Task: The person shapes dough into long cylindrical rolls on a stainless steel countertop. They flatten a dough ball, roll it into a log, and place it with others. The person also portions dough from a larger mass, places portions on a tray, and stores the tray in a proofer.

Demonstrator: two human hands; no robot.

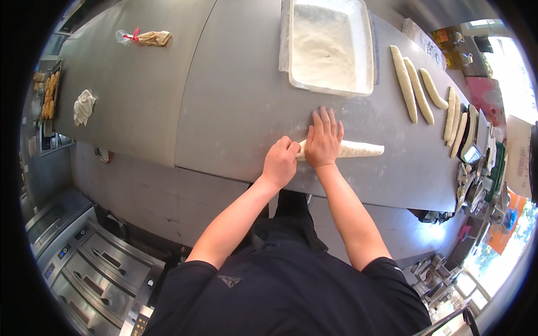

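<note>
A long piece of pale dough (362, 149) lies crosswise on the steel worktable in front of me. My left hand (282, 158) has its fingers curled around the dough's left end. Flat over the dough, just right of that end, rests my right hand (324, 138), palm down, with its fingers pointing away from me. The part of the dough beneath the right hand is hidden. Beyond my hands stands a white plastic tub (332, 90) with flour (323, 54) in it. Several shaped dough lengths (404, 84) lie at the right of the table.
The steel worktable (235, 92) has a seam left of my hands. A tied bag (153, 38) and a crumpled white cloth (84, 107) lie at left, near a tray of baked bread (50, 94). A digital scale (471, 154) and stacked utensils crowd the right end. An oven (96, 269) stands behind at left.
</note>
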